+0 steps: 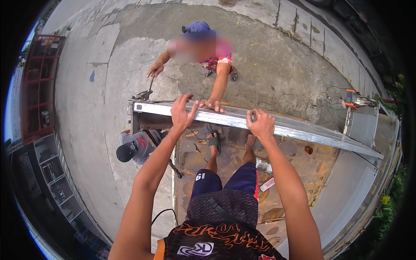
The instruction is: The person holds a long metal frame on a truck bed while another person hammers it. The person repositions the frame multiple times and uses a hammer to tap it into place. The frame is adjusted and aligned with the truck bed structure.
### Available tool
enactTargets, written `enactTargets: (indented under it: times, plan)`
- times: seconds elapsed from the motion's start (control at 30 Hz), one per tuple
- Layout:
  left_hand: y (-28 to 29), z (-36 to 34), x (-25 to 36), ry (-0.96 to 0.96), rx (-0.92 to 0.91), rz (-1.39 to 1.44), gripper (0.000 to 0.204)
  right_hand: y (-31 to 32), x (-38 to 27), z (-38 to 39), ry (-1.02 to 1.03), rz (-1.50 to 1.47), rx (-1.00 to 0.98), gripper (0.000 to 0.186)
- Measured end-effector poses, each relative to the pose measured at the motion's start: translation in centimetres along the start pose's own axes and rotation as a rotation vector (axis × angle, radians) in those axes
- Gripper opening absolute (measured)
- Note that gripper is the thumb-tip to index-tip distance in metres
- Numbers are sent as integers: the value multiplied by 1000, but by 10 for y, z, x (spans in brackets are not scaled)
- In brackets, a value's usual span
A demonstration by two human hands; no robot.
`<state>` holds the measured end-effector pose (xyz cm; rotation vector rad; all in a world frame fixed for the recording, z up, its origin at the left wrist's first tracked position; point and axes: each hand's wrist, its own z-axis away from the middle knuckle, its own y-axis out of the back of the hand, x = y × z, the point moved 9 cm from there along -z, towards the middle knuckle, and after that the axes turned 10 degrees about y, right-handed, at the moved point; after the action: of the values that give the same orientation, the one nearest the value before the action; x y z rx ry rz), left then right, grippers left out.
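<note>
A long silver metal panel (225,120) lies across the view at waist height. My left hand (183,113) grips its top edge left of centre, fingers curled over it. Further right, my right hand (261,124) grips the same edge. Across from me, a co-worker in a blue cap (198,27) has one hand (212,104) on the panel beside my left hand and the other (156,67) on a metal tool (148,89) at the panel's left end. Below, my sandalled feet stand on a rusty metal floor (299,169).
A second person in a grey shirt (138,145) is below the panel's left end. An orange power tool (350,97) with a cable rests at the right. A brown cup (308,150) lies on the rusty floor. Concrete pavement (95,108), red shelving (41,82) and plants (383,203) surround this.
</note>
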<state>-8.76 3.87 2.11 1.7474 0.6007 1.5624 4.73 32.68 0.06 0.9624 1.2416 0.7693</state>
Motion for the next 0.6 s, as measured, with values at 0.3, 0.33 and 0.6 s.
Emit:
enactTargets:
  times: [0.3,0.33,0.6]
  plan:
    - [-138,67,155,-318,-460,-108,75,28,39,29,138,-260,13,34]
    - [-146,67,151,-313,-520,-191,76,41,55,39,184,-236,8,33]
    - [-171,75,129,-216,-598,-473,70,127,258,111,95,96,24,59]
